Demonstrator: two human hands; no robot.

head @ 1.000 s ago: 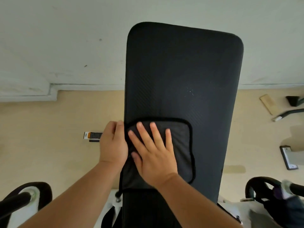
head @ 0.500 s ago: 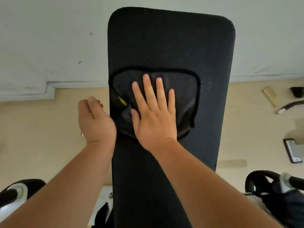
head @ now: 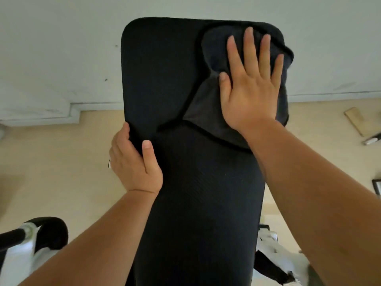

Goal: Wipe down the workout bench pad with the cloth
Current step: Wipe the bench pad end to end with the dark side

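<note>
The dark grey, black-edged cloth lies bunched at the far right corner of the long black padded bench, likely so the wipe reaches the pad's end. The right hand is spread flat, fingers open, pressing it down. The left hand curls around the bench's left edge, thumb on top, seemingly steadying it.

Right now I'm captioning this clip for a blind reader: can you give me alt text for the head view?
A person's right hand presses a dark cloth flat against the far right corner of a black workout bench pad. The left hand grips the pad's left edge, thumb on top. Beige floor and a pale wall lie beyond.
</note>
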